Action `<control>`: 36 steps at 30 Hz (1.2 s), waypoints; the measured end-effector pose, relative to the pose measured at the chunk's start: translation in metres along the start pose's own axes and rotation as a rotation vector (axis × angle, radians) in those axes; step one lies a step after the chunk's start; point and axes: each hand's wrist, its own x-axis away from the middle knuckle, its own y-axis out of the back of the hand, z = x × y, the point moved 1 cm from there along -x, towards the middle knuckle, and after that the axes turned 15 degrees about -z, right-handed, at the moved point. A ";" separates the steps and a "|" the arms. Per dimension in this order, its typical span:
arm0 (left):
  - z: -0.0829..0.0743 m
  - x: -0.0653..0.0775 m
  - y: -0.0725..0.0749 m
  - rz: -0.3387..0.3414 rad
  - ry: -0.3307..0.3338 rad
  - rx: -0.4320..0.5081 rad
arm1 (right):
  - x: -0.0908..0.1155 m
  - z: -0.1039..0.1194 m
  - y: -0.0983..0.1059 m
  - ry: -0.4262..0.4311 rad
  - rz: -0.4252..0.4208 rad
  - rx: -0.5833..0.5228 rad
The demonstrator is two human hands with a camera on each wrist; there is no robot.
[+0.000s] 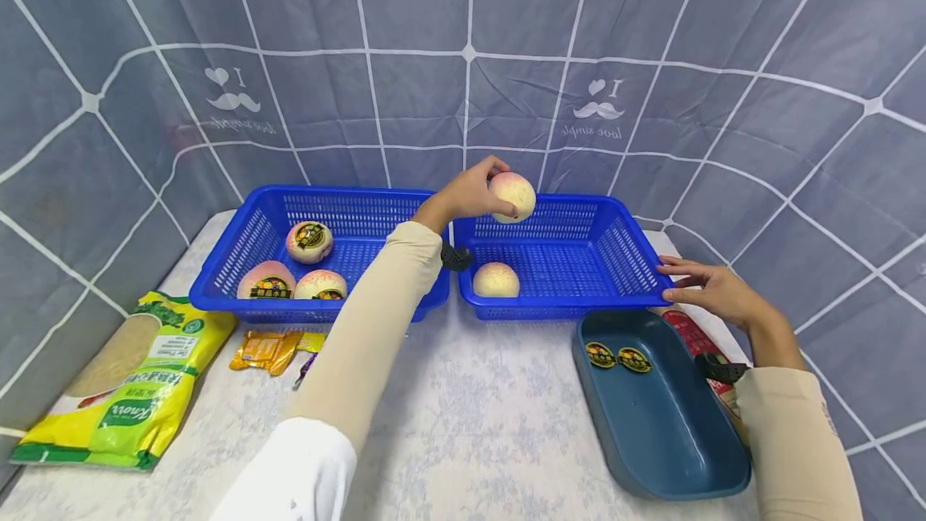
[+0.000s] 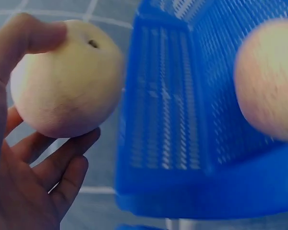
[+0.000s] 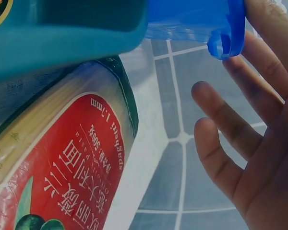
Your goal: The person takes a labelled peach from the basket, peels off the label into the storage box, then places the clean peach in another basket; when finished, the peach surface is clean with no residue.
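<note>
Head: left hand point(image 1: 470, 191) holds a peach point(image 1: 515, 199), upper centre, above the back of the blue basket point(image 1: 567, 260) right of centre; a second peach point(image 1: 496, 281) sits in that basket's near-left corner. Right hand point(image 1: 712, 293) touches the basket's right rim. Step looks like placing; next move probably calls for lowering, then loosening.

Left wrist: thumb and fingers pinch the peach, upper left, apart from the basket wall.

Right wrist: fingers spread, right side, some at basket rim; spaghetti pack point(image 3: 81, 148) lower left.
</note>
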 end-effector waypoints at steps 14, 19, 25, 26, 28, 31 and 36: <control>0.036 0.007 -0.019 0.242 -0.025 -0.473 | 0.002 -0.003 -0.003 -0.002 0.028 -0.036; 0.035 0.010 -0.020 0.278 -0.014 -0.605 | 0.002 -0.004 -0.003 -0.010 0.027 -0.029; 0.029 0.013 -0.019 0.331 -0.027 -0.661 | 0.002 -0.002 -0.003 -0.005 0.022 -0.032; 0.029 0.013 -0.019 0.338 -0.030 -0.663 | 0.002 -0.002 -0.003 -0.004 0.021 -0.034; 0.029 0.013 -0.018 0.343 -0.030 -0.660 | 0.002 -0.001 -0.004 0.000 0.019 -0.036; 0.029 0.013 -0.016 0.332 -0.038 -0.619 | 0.002 -0.001 -0.004 -0.002 0.021 -0.027; 0.025 0.020 -0.004 0.284 -0.077 -0.457 | 0.003 -0.003 -0.004 -0.003 0.028 -0.008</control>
